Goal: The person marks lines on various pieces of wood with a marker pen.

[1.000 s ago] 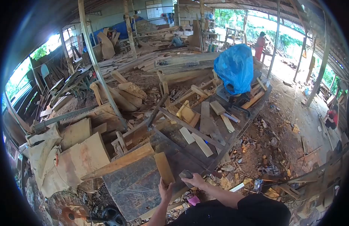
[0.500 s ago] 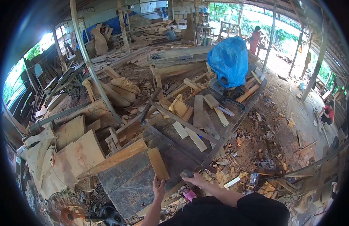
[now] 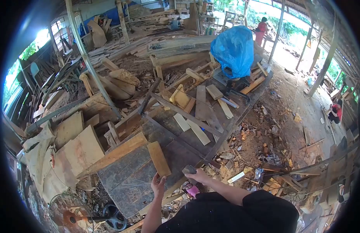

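Note:
My left hand [image 3: 158, 185] is closed at the near end of a short wooden board [image 3: 159, 158], thumb and fingers at its edges. The board lies on a dark, worn workbench [image 3: 127, 182], beside a long timber [image 3: 114, 157]. In my right hand [image 3: 201, 176] is a small dark grey block [image 3: 189, 169], gripped near the bench's front edge, to the right of the board. What the block is cannot be made out.
Pale wood strips [image 3: 198, 132] and a dark metal bar [image 3: 185, 119] lie farther along the bench. A blue plastic sheet [image 3: 233, 52] covers something at its far end. Wood scraps litter the ground. A metal pole [image 3: 86, 58] rises behind. Other people [image 3: 261, 31] are in the distance.
My view has tipped down slightly, so the whole scene sits higher in the picture. Both hands keep their holds, with little visible movement relative to the bench.

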`<state>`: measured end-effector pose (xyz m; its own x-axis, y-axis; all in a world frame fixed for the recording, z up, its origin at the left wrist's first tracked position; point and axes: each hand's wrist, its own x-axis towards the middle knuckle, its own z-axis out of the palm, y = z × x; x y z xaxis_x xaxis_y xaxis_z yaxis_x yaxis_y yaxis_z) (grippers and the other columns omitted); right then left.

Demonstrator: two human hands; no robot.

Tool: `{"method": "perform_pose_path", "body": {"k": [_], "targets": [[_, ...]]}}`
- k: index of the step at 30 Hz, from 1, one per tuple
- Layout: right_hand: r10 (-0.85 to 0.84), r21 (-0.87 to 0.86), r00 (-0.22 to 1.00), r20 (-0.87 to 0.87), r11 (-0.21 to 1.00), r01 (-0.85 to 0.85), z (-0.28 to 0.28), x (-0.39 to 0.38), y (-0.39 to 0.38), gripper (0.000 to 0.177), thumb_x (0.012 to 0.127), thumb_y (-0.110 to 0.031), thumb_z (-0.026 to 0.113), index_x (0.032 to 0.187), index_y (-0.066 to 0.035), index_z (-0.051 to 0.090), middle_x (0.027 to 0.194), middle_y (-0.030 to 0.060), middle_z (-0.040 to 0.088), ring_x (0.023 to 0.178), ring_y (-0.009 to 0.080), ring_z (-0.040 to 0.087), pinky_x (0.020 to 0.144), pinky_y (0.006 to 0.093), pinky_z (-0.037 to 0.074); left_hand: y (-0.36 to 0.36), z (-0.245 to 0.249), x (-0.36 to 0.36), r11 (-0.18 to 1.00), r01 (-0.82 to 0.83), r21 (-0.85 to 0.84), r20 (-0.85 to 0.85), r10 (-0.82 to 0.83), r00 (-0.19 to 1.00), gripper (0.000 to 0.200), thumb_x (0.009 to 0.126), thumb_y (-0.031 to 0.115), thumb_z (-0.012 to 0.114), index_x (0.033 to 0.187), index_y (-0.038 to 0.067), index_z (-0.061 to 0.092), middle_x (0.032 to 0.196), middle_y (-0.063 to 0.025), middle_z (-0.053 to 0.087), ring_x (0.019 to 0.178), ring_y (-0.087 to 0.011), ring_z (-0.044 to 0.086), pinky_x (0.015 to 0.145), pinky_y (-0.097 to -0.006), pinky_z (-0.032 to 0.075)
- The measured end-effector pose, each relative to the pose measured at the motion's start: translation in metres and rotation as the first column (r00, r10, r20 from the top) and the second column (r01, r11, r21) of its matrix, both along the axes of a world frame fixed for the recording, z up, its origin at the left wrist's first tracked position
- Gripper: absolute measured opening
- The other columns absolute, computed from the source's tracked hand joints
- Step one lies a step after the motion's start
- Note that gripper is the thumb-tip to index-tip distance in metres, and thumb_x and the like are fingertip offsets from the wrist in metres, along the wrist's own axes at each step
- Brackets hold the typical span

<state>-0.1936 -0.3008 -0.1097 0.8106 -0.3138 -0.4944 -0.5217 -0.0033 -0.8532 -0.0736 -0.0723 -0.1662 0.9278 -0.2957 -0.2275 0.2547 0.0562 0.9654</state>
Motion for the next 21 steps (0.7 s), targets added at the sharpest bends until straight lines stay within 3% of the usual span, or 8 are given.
{"method": "perform_pose_path", "body": {"k": [3,6,8,9,11,15,17,21], "targets": [[-0.006,0.035,0.999,0.036,0.999,0.004,-0.008,0.002,0.005,0.045,0.080,-0.040,0.079,0.102,-0.001,0.071,0.090,0.0059,0.070,0.080,0.0141,0.064,0.073,0.0308,0.050,-0.002,0.004,-0.001,0.998,-0.034,0.047,0.037,0.032,0.999,0.049,0.084,0.006,0.075,0.130,0.001,0.058,0.113,-0.0027,0.066,0.076,-0.0042,0.060,0.068,-0.0204,0.049],[-0.013,0.057,0.997,0.077,0.998,0.009,-0.015,0.002,0.009,0.045,0.079,-0.041,0.080,0.098,-0.001,0.072,0.087,0.0069,0.071,0.077,0.0151,0.064,0.071,0.0314,0.051,-0.004,0.008,0.001,0.986,-0.013,0.164,0.070,0.002,0.998,0.050,0.079,0.013,0.080,0.125,0.003,0.062,0.110,-0.0056,0.066,0.079,-0.0093,0.063,0.068,-0.0240,0.050],[-0.015,0.062,0.994,0.104,0.998,0.009,-0.015,0.002,0.010,0.045,0.079,-0.041,0.079,0.098,-0.001,0.072,0.086,0.0064,0.070,0.076,0.0148,0.064,0.071,0.0313,0.051,-0.008,0.016,0.000,0.893,-0.089,0.442,0.372,-0.093,0.924,0.053,0.073,0.021,0.084,0.119,0.003,0.065,0.105,-0.0094,0.065,0.086,-0.0181,0.064,0.070,-0.0301,0.053],[-0.016,0.076,0.995,0.099,0.997,0.008,-0.015,0.002,0.011,0.045,0.079,-0.041,0.079,0.097,-0.001,0.072,0.085,0.0062,0.070,0.075,0.0147,0.064,0.071,0.0313,0.051,-0.011,0.024,-0.002,0.893,-0.089,0.441,0.372,-0.092,0.923,0.053,0.073,0.021,0.084,0.119,0.003,0.065,0.105,-0.0094,0.065,0.086,-0.0181,0.064,0.070,-0.0301,0.053],[-0.019,0.088,0.995,0.093,0.996,0.011,-0.020,0.002,0.010,0.044,0.079,-0.041,0.079,0.097,-0.001,0.073,0.084,0.0059,0.070,0.074,0.0146,0.064,0.070,0.0313,0.051,-0.016,0.040,-0.007,0.855,-0.119,0.504,0.388,-0.101,0.916,0.055,0.070,0.029,0.086,0.115,0.003,0.066,0.103,-0.0122,0.061,0.095,-0.0271,0.062,0.078,-0.0370,0.053],[-0.011,0.088,0.997,0.082,0.996,0.004,-0.027,0.000,0.006,0.048,0.078,-0.044,0.079,0.097,0.000,0.072,0.084,0.0061,0.070,0.073,0.0149,0.064,0.070,0.0311,0.051,-0.019,0.038,-0.009,0.838,-0.119,0.533,0.361,-0.099,0.927,0.052,0.071,0.030,0.085,0.112,0.003,0.066,0.103,-0.0131,0.059,0.098,-0.0295,0.060,0.083,-0.0398,0.051],[-0.013,0.099,0.995,0.100,0.995,0.003,-0.027,-0.001,0.005,0.050,0.078,-0.045,0.079,0.096,0.001,0.072,0.085,0.0065,0.070,0.074,0.0154,0.064,0.070,0.0311,0.051,-0.020,0.035,-0.008,0.780,-0.126,0.613,0.421,-0.186,0.888,0.057,0.069,0.031,0.085,0.114,0.003,0.063,0.109,-0.0144,0.055,0.103,-0.0326,0.057,0.088,-0.0421,0.049],[0.008,0.043,0.998,0.057,0.999,-0.011,-0.034,-0.002,0.001,0.054,0.076,-0.048,0.079,0.097,0.002,0.072,0.084,0.0078,0.070,0.073,0.0168,0.065,0.070,0.0317,0.051,-0.034,0.047,-0.018,0.725,-0.118,0.679,0.370,-0.198,0.908,0.064,0.066,0.028,0.086,0.119,0.004,0.059,0.116,-0.0160,0.050,0.105,-0.0339,0.055,0.089,-0.0427,0.048]]}}
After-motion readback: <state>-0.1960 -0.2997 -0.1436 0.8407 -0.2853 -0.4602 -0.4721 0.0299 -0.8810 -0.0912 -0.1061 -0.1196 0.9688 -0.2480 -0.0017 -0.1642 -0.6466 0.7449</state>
